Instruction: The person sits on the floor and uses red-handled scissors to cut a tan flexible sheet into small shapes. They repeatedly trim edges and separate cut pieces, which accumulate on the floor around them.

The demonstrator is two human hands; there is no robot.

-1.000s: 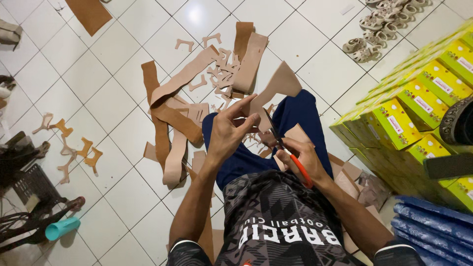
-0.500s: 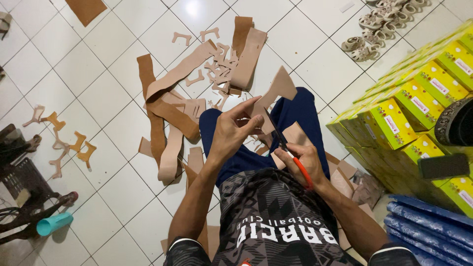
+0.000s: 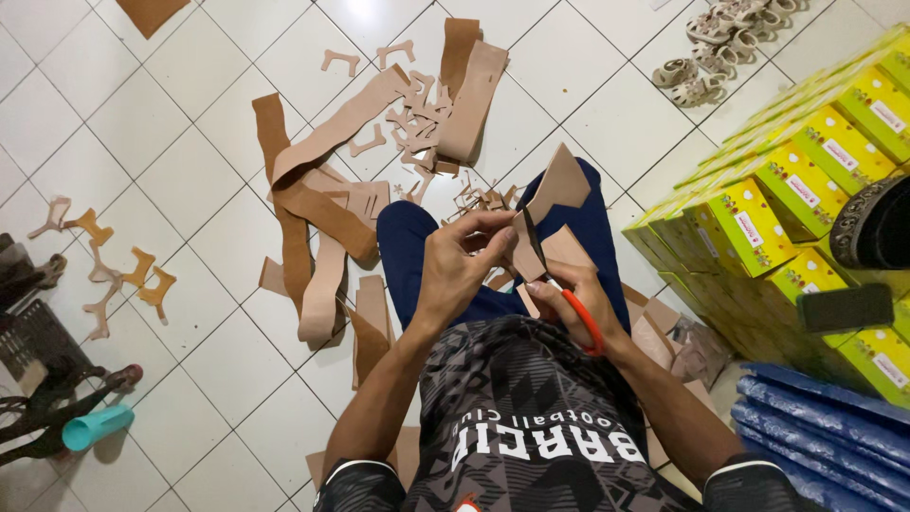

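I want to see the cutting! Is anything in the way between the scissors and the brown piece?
Nothing visible is. The orange-handled scissors in the right hand already meet the tan leather-like piece, which the left hand holds up.

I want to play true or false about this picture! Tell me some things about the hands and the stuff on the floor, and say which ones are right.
1. The right hand holds scissors with red handles. True.
2. The left hand holds a tan piece. True.
3. The floor is green carpet. False: it is white tile.
4. A teal cup lies on the floor. True.
5. The boxes at the side are purple. False: they are yellow and green.
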